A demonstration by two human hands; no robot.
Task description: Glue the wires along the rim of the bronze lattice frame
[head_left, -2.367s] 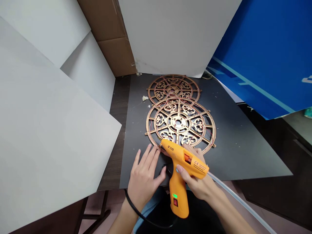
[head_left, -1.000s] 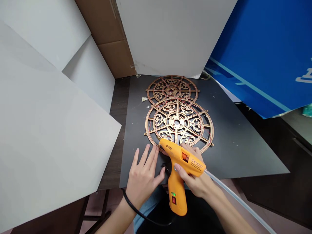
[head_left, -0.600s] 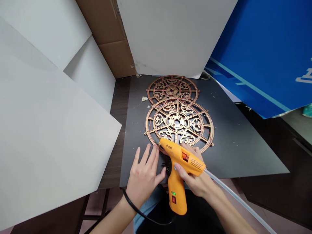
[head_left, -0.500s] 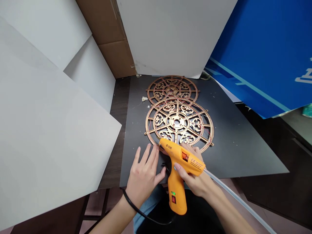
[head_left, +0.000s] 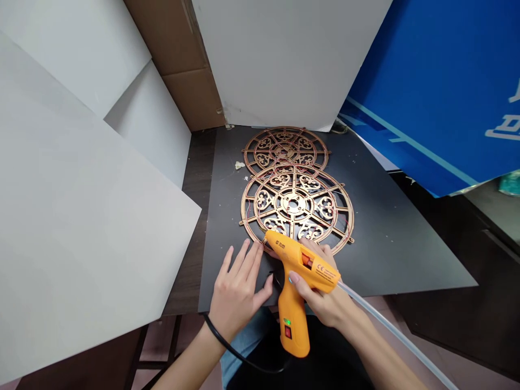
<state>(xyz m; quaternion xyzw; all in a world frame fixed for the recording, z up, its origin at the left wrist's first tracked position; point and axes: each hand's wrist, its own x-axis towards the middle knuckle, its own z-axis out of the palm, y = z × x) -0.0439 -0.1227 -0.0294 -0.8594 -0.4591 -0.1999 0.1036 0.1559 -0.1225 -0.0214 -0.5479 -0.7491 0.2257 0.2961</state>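
Observation:
My right hand is wrapped round a yellow hot glue gun, its green light lit and a long clear glue stick sticking out of its back end. The nozzle points left, at the near rim of a round openwork wooden panel strung with thin red wires. My left hand lies with fingers spread, fingertips at that same rim just left of the nozzle. A second, similar wooden panel lies behind, partly covered by the first.
Both panels rest on a dark grey board on a table. White boards stand at left and back, with brown cardboard between them. A blue printed panel leans at right. The gun's black cord runs by my left wrist.
The view has shifted very slightly. Both hands, the glue gun and the wooden panels keep nearly the same places relative to one another.

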